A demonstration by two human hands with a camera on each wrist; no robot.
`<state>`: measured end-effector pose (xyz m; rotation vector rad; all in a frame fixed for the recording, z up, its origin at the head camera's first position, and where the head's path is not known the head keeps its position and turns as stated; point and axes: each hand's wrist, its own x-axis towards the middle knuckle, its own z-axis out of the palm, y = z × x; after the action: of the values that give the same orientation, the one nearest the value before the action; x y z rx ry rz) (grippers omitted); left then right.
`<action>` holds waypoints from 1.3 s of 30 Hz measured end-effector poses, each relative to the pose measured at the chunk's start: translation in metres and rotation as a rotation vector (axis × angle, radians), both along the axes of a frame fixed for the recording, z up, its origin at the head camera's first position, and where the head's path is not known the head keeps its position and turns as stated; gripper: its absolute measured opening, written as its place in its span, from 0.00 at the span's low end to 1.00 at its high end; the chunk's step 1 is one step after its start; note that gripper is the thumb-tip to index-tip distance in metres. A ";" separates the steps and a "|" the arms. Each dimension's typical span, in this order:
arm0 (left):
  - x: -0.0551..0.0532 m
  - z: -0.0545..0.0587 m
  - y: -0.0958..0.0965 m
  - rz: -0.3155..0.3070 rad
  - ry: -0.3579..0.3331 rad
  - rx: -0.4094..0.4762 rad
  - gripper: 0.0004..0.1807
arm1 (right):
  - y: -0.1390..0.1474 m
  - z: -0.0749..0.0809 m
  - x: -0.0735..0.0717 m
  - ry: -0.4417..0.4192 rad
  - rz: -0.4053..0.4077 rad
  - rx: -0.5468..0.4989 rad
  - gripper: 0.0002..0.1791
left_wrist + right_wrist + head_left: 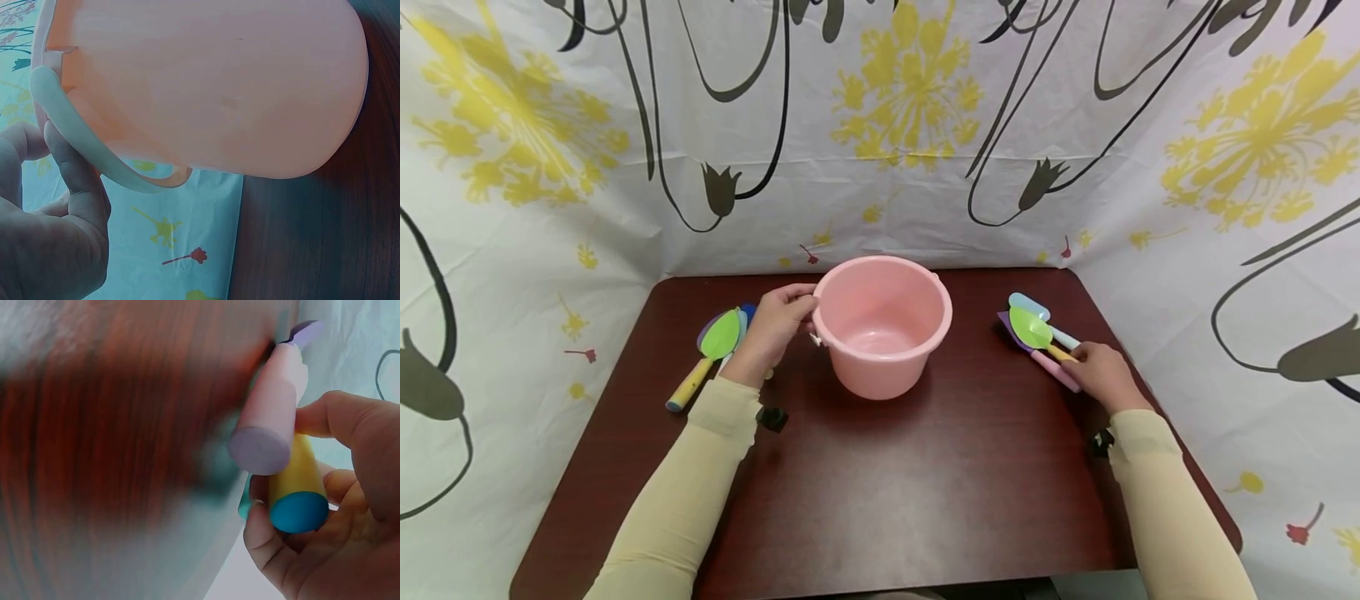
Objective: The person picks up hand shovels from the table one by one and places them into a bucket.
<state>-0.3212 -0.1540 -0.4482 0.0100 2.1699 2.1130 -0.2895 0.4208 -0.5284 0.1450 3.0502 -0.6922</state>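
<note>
Pink bucket [880,379] stands upright at the far middle of the dark red table [880,517], mouth up, inner floor visible. The left hand [777,323] pinches its left rim. At right, the right hand [1105,375] has its fingers curled round the yellow handle of a green shovel [1030,327], blade pointing far left, beside a pink-handled shovel [1054,369].

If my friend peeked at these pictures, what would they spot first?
Probably the big pink bucket near the middle of the head view, with the left hand gripping its rim. Next might come the bright green shovel at the right, its yellow handle in the right hand, and big yellow flowers on the cloth behind.
</note>
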 end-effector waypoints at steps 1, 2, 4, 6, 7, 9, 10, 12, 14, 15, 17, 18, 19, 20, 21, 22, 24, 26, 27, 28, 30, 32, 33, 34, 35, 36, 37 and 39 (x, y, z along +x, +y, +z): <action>0.000 0.000 0.000 0.001 0.000 0.000 0.22 | 0.000 0.000 0.000 0.009 0.004 -0.008 0.22; 0.000 0.001 0.000 0.001 -0.001 -0.001 0.22 | 0.000 0.001 0.000 0.017 0.005 -0.021 0.22; 0.001 0.001 0.000 0.001 -0.005 -0.002 0.22 | 0.000 0.002 0.001 0.033 0.004 -0.039 0.22; 0.001 0.000 0.000 0.002 -0.010 -0.001 0.22 | -0.001 0.003 0.004 0.048 -0.003 -0.058 0.23; 0.001 0.000 0.000 0.002 -0.012 -0.002 0.22 | -0.001 0.004 0.005 0.056 -0.007 -0.068 0.23; 0.001 -0.001 0.000 0.001 -0.016 -0.003 0.22 | -0.002 0.006 0.008 0.071 -0.021 -0.085 0.24; 0.001 -0.002 0.000 0.002 -0.016 -0.003 0.22 | -0.003 0.006 0.009 0.078 -0.031 -0.095 0.24; 0.001 -0.003 0.000 0.001 -0.013 -0.004 0.22 | -0.004 0.008 0.011 0.094 -0.053 -0.127 0.24; 0.000 -0.004 0.000 0.001 -0.009 -0.003 0.22 | -0.006 0.010 0.012 0.108 -0.073 -0.162 0.23; 0.000 -0.004 0.000 0.001 -0.007 -0.003 0.22 | -0.007 0.010 0.012 0.114 -0.082 -0.175 0.23; 0.000 -0.004 0.000 0.002 -0.004 -0.002 0.22 | -0.008 0.012 0.012 0.124 -0.087 -0.194 0.22; 0.000 -0.004 0.000 0.003 -0.002 -0.001 0.22 | -0.009 0.013 0.012 0.132 -0.086 -0.198 0.22; 0.000 -0.003 0.000 0.003 0.000 0.001 0.22 | -0.009 0.014 0.012 0.142 -0.087 -0.197 0.22; 0.000 -0.003 0.000 0.001 0.004 0.001 0.22 | -0.010 0.015 0.012 0.153 -0.087 -0.195 0.22; 0.000 -0.003 0.000 0.002 0.007 0.002 0.22 | -0.011 0.016 0.011 0.163 -0.089 -0.193 0.21; 0.000 -0.003 -0.001 0.002 0.009 0.002 0.22 | -0.011 0.018 0.010 0.175 -0.088 -0.192 0.21; -0.001 -0.003 0.000 0.001 0.012 0.001 0.22 | -0.012 0.022 0.011 0.202 -0.086 -0.194 0.21; -0.001 -0.004 0.000 0.004 0.012 -0.004 0.22 | -0.015 0.027 0.011 0.217 -0.081 -0.205 0.20; -0.001 -0.004 -0.001 0.005 0.011 -0.005 0.22 | -0.017 0.031 0.011 0.219 -0.078 -0.215 0.21; -0.001 -0.005 -0.001 0.005 0.011 -0.007 0.22 | -0.019 0.034 0.012 0.220 -0.075 -0.223 0.21; -0.001 -0.005 -0.001 0.007 0.011 -0.006 0.22 | -0.024 0.044 0.014 0.217 -0.070 -0.236 0.23; -0.002 -0.006 -0.001 0.006 0.013 -0.004 0.22 | -0.029 0.054 0.016 0.217 -0.062 -0.243 0.24; -0.001 -0.006 -0.001 0.006 0.013 -0.001 0.22 | -0.032 0.059 0.017 0.216 -0.056 -0.248 0.25; -0.001 -0.005 -0.001 0.004 0.015 -0.001 0.22 | -0.035 0.064 0.019 0.218 -0.049 -0.249 0.25; -0.001 -0.005 -0.001 0.003 0.016 0.001 0.22 | -0.038 0.070 0.020 0.223 -0.040 -0.251 0.25; -0.001 -0.005 -0.001 0.002 0.016 0.001 0.22 | -0.042 0.075 0.021 0.227 -0.030 -0.256 0.25; -0.001 -0.005 -0.001 0.003 0.015 0.003 0.22 | -0.045 0.080 0.023 0.228 -0.019 -0.260 0.25; -0.001 -0.005 -0.001 0.004 0.013 0.006 0.22 | -0.052 0.091 0.025 0.233 0.000 -0.261 0.24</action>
<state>-0.3219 -0.1549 -0.4531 0.0192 2.1727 2.1276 -0.2642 0.3685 -0.4378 0.0657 3.1310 -1.1760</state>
